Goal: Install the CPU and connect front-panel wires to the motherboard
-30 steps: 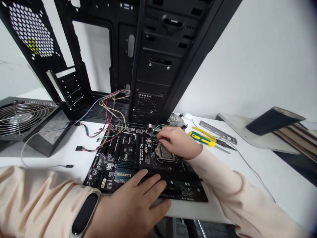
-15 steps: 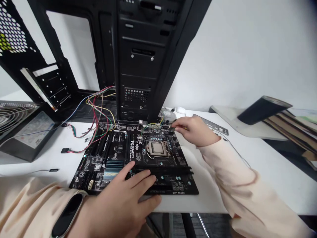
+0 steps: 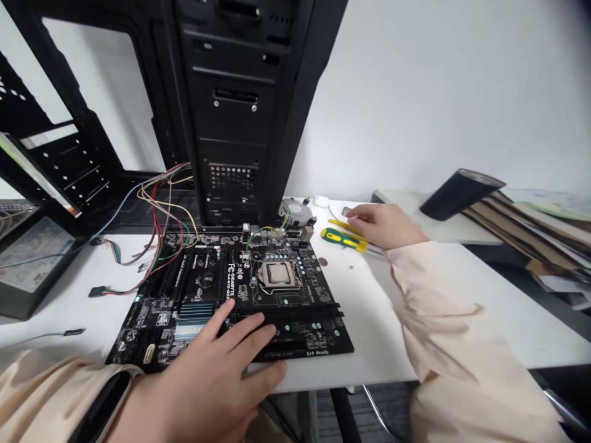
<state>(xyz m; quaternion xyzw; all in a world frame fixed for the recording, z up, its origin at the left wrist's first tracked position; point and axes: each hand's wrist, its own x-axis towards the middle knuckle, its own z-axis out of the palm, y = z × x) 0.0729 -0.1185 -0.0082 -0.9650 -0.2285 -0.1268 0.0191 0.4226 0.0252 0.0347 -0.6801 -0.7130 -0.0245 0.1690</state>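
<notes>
Black motherboard (image 3: 231, 295) lies flat on the white table (image 3: 462, 307); the left hand (image 3: 217, 375) presses its near edge, fingers spread wide. Right hand (image 3: 385, 226) reaches out palm-down, fingers loosely curled over the yellow-green screwdrivers (image 3: 344, 239).

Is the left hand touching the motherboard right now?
Touching. The head view shows the left hand lying flat on the motherboard's near edge, fingers spread over it.

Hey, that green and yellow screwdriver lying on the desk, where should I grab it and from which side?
Probably take the screwdriver by its thick green and yellow handle, coming down from above. It lies flat on the table, handle end pointing toward the motherboard, and the right hand already rests over its far end.
</notes>
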